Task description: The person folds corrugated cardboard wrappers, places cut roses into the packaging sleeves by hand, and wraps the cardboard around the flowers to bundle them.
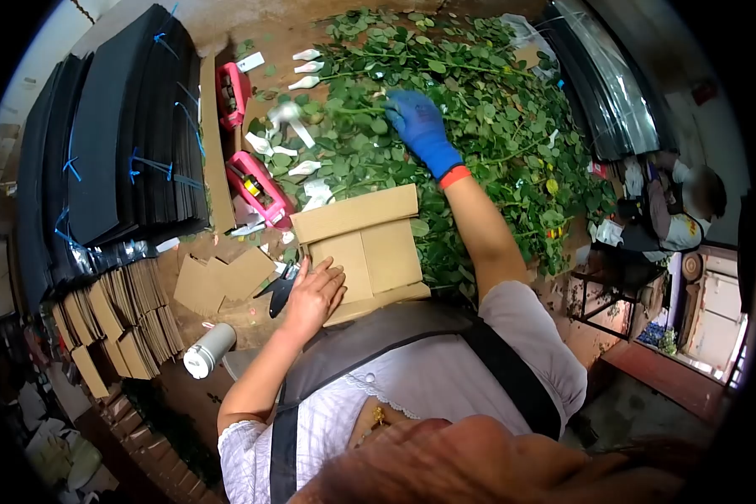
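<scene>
My left hand (315,294), bare, lies with its fingers stretched out on the left part of a cardboard piece with folded-up edges (386,260). A blue glove covers my right hand (416,122), which is closed round a leafy stem (357,109) above the greenery. At that stem's left end a white-covered head (287,116) is blurred by motion. Several more white-covered heads (305,81) lie at the left ends of the leafy stems (496,109). Dark scissors-like blades (279,294) lie beside my left hand, partly hidden.
Two pink tape dispensers (259,189) and cut cardboard pieces (223,277) lie to the left. A grey-white bottle (210,349) stands near stacked cardboard (122,315). Tall bundles of black sheets (134,126) rise at the left. Another person (685,210) is at the far right.
</scene>
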